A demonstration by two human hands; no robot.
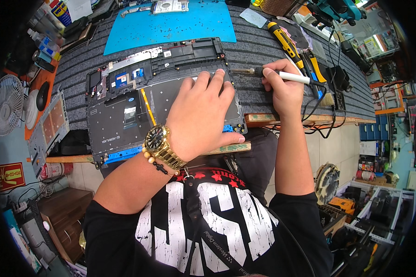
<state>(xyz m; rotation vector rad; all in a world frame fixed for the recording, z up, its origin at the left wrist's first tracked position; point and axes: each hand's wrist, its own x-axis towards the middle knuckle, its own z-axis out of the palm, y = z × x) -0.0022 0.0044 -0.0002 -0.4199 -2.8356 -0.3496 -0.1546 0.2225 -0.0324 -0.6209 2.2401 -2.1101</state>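
Observation:
Across the bench lies a dark grey laptop chassis (113,121), its inner side up, with a yellow strip (148,105) and a small blue board (120,80) on it. My left hand (198,111) rests palm down on its right part, fingers spread and thumb over the near edge. A gold watch is on that wrist. In my right hand (284,94), to the right of the chassis, is a soldering iron (295,77) with a white handle. The fingers close round its grip, and its tip points left toward the far right edge of the chassis.
Beyond the chassis is a blue mat (171,30) dotted with dark bits. A yellow-and-black screwdriver (284,42), pliers (315,67) and a brush (327,99) lie at the right, among cables (315,113). A white fan (7,105) stands far left, near a metal plate (51,124).

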